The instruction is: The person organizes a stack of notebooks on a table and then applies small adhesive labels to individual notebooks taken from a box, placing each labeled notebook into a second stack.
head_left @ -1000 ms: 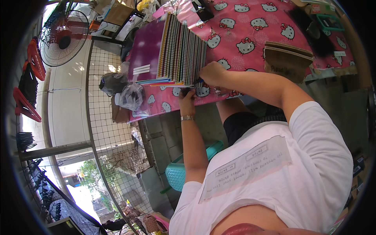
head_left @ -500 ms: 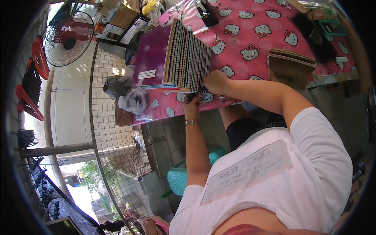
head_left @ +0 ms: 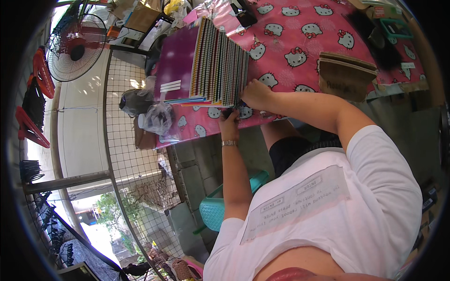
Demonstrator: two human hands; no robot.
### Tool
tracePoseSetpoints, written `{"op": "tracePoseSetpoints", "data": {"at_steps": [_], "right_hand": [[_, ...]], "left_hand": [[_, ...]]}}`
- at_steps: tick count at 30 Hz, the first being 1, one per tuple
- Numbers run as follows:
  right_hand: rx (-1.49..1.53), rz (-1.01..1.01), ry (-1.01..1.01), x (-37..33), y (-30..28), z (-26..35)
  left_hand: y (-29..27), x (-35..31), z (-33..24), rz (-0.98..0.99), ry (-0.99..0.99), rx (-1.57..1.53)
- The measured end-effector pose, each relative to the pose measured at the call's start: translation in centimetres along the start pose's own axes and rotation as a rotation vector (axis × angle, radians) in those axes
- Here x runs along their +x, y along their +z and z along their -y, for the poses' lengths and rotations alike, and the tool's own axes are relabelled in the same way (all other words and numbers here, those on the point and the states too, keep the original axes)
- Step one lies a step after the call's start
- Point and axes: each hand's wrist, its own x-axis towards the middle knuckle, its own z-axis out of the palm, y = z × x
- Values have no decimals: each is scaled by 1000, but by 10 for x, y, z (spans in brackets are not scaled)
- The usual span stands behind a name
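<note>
A tall stack of spiral notebooks (head_left: 219, 70) lies on the pink table, its purple cover (head_left: 176, 61) facing up and its coil bindings toward my right side. My left hand (head_left: 229, 122) is at the stack's near corner, fingers closed around something small and dark. Just beyond it, my right hand (head_left: 256, 95) is closed against the bound edge beside the same corner. A dark piece with coil-like loops (head_left: 244, 112) shows between the two hands. My fingers hide most of what they grip.
The tablecloth (head_left: 286, 35) has a cartoon cat print. Folded brown cardboard (head_left: 347, 77) stands right of my forearm. A black hole punch or similar tool (head_left: 243, 14) lies at the back. Plastic bags (head_left: 159, 118) sit left of the stack; a teal basket (head_left: 213, 213) is below the table.
The whole view has shifted slightly, so the stack and table appear a little farther left and up. Both hands stay at the stack's near corner with little visible movement.
</note>
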Motion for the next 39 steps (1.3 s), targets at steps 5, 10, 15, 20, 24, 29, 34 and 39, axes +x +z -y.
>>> {"op": "tracePoseSetpoints", "data": {"at_steps": [5,10,15,20,24,29,34,39], "right_hand": [[123,171,109,-4,-11,0],[-140,-228,-12,-14,9,-9],[-33,-32,7,0,7,3],[103,102,36,-3,-4,-1],[5,-16,41,-12,10,-11],[-178,-366,-54,-16,23,-11],[59,153,62,2,17,-1],[94,161,104,-7,24,-14]], "left_hand": [[-21,-2,3,-114,-28,-92],[-10,1,0,-56,-112,-120],[-6,6,8,1,-24,41],[-4,5,11,-30,-1,77],[-16,6,13,-52,-29,-85],[2,2,9,-57,-115,-74],[-6,4,16,-33,-33,6],[-11,5,20,-82,-51,-31]]}}
